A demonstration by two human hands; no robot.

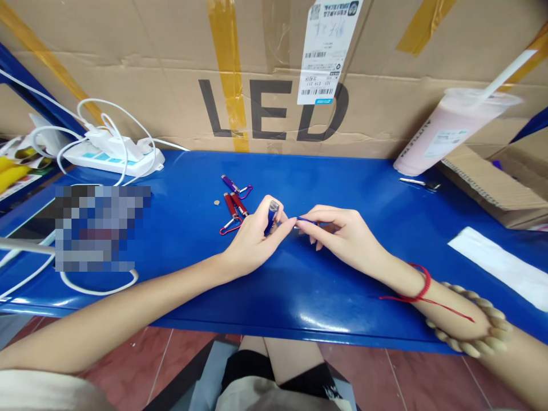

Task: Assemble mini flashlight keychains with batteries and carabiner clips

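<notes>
My left hand [252,237] is closed round a small blue flashlight [271,218], its silvery end sticking up by the index finger. My right hand [342,231] pinches a thin blue piece [307,221], and the fingertips of both hands meet there. Whether that piece joins the flashlight is hidden. Behind my left hand lie two small red flashlights [229,206] with a red carabiner clip [231,226]. Beyond them is a purple-blue flashlight [230,184] with a purple clip [246,191]. A tiny round silvery disc [216,202] rests beside the red ones.
A large cardboard box [162,97] stands along the back of the blue table [351,188]. At left are a white power strip [115,160] with cables and a blurred-out object [100,228]. A drink cup [454,131], a small open box [483,188] and white paper [500,265] are at right.
</notes>
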